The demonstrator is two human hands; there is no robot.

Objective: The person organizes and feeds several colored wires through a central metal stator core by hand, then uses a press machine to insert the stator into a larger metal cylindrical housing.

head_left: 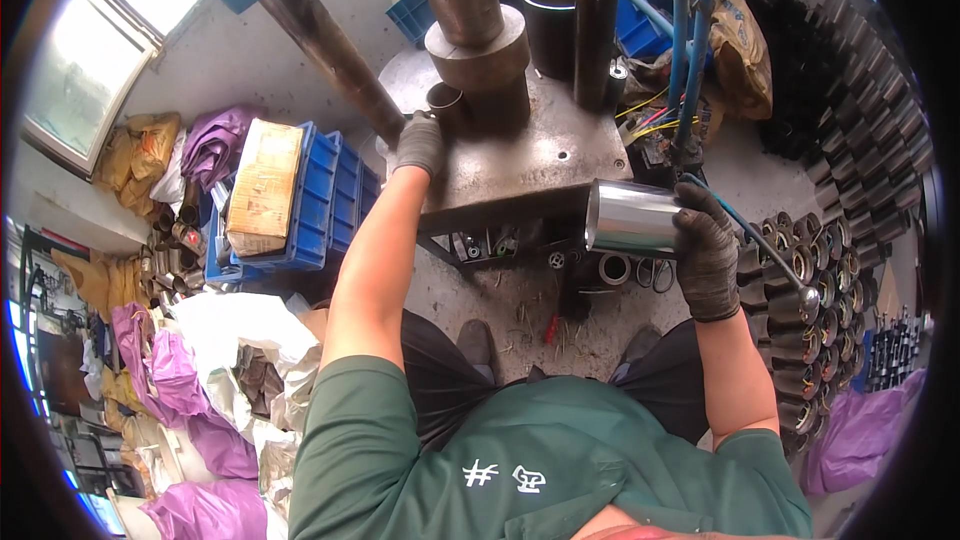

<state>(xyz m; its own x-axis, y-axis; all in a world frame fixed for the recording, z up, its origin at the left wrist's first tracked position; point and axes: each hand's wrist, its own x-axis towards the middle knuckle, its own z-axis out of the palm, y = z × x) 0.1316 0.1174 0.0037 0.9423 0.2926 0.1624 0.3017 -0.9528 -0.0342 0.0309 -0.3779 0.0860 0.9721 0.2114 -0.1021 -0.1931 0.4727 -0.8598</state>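
My right hand (708,252), in a dark worn glove, grips a shiny metal tube (632,217) by its right end, with the tube lying sideways in front of the steel press table (520,165). At the table's left side, my left hand (420,144) wears a grey glove, its fingers curled beside a short dark metal cylinder (446,100). What those fingers hold, if anything, is too small to make out. Behind that cylinder, a motor stator (462,2) with windings at its top stands upright on a thick round steel block (478,48).
Steel posts (335,60) (592,30) rise from the table. A dark open cylinder (549,30) stands behind. Blue hoses and a ball-ended lever (806,302) are at right, beside stacked stators (815,340). Blue crates (318,200) with a cardboard box (265,185) stand left.
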